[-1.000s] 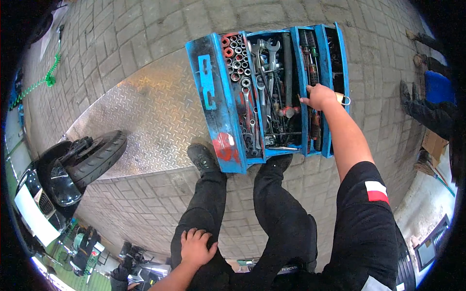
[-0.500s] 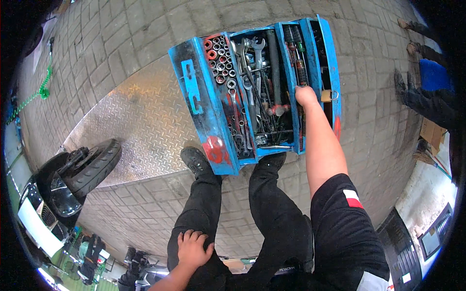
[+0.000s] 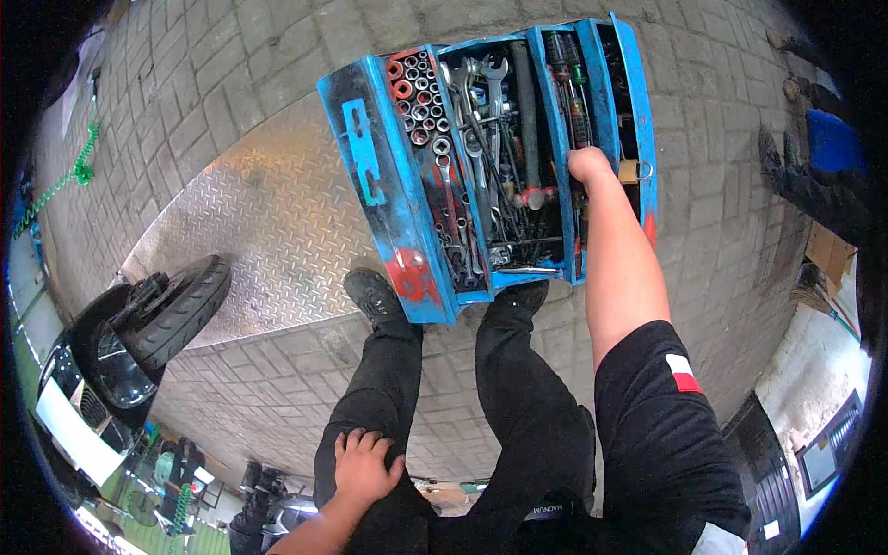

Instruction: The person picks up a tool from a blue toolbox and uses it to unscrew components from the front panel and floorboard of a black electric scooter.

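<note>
A blue metal toolbox (image 3: 407,277) stands open on the paving in front of me. My right hand (image 3: 590,165) reaches down into its narrow right tray, beside several screwdrivers (image 3: 578,120); its fingers are hidden by the hand itself, so I cannot tell what they hold. In the wide middle compartment lie wrenches (image 3: 496,83) and a hammer with a worn red head (image 3: 534,198). The left tray carries several sockets (image 3: 421,111) and more wrenches. My left hand (image 3: 366,464) lies on my left thigh with its fingers spread, holding nothing.
A brass padlock (image 3: 631,171) hangs at the toolbox's right side. On the left are a tread-plate metal sheet (image 3: 277,213) and a motorcycle's tyre (image 3: 180,305). A person's dark-clad leg (image 3: 819,199) shows at the far right, with a cardboard box (image 3: 828,252) nearby.
The toolbox sits slightly higher in the picture. My right hand stays in the right tray, a little higher in the picture with the box. My left hand still rests on my thigh.
</note>
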Demonstrator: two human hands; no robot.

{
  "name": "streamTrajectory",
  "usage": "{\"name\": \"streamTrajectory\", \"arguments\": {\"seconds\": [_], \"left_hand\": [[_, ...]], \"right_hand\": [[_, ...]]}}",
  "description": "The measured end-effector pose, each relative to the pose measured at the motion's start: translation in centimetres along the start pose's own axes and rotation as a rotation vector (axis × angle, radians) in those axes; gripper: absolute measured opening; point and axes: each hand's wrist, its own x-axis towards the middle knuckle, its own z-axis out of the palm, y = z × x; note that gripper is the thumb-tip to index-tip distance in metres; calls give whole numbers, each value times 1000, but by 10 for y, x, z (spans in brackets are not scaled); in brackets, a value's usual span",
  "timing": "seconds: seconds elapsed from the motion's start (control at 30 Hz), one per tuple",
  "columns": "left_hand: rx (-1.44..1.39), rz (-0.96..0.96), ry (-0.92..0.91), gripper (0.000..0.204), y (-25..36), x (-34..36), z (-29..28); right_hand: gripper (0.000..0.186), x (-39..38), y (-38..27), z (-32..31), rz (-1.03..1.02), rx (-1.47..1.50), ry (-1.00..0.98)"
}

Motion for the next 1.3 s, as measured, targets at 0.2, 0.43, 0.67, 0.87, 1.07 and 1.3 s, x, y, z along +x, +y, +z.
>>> {"name": "streamTrajectory", "arguments": {"seconds": [0.2, 0.43, 0.67, 0.87, 1.07, 1.3], "left_hand": [[12, -49, -2, 37, -9, -12, 0], [-3, 9, -14, 37, -8, -2, 1], [-13, 11, -13, 37, -14, -3, 0], [9, 19, -3, 36, -19, -6, 0], [-17, 33, -18, 39, -16, -1, -3], [-216, -5, 42, 63, -12, -2, -10]], "right_hand": [[40, -21, -30, 6, 165, 186, -219], [34, 4, 7, 4, -18, 50, -39], [26, -10, -1, -9, 103, 306, -146], [36, -55, -23, -14, -93, -251, 179], [34, -115, -25, -42, -69, -162, 369], [18, -240, 42, 23, -399, 187, 382]]}}
